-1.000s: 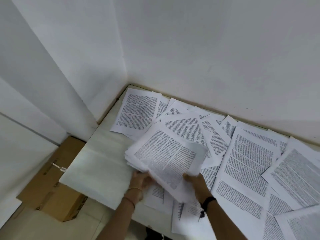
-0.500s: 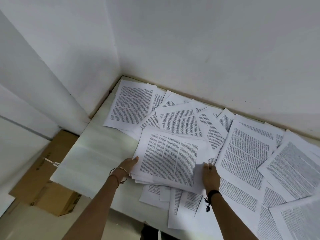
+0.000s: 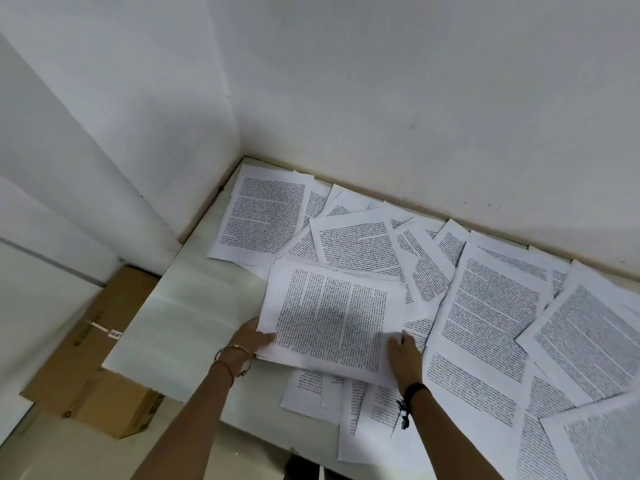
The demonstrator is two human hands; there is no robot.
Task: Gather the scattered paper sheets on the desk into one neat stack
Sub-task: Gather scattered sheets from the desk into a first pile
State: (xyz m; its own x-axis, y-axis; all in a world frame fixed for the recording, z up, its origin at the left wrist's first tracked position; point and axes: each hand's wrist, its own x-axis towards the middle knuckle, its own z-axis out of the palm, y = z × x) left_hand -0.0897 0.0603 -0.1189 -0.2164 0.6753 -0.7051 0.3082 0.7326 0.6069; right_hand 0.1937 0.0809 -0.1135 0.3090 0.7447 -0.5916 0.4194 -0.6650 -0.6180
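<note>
1. Since a second ago the stack (image 3: pixel 332 320) has come down. It was held up and tilted off the desk; now it lies nearly flat on the loose sheets. Both hands have shifted from its near edge out to its two sides.
2. Stack position: left of centre on the desk (image 3: pixel 194 306), printed side up, text in columns. Its sheets are not flush, and several corners peek out along its far edge.
3. Left hand (image 3: pixel 249 337): at the stack's near-left corner, thumb lying over the top sheet, fingers hidden beneath. It grasps the stack. Thin bracelet (image 3: pixel 235 351) on that wrist.
4. Right hand (image 3: pixel 403 355): against the stack's near-right corner, fingertips blurred. Cannot tell whether it pinches the paper or only presses on it. Dark band (image 3: pixel 414 389) on that wrist.
5. Loose sheets (image 3: pixel 491 313): these overlap at odd angles from the desk's far-left corner, along the far edge and over to the right side. A few lie under the stack and overhang the near edge.
6. Cardboard box (image 3: pixel 104 358): on the floor just beside the desk's left edge.
7. White wall (image 3: pixel 415 98): meets the desk's far edge.
</note>
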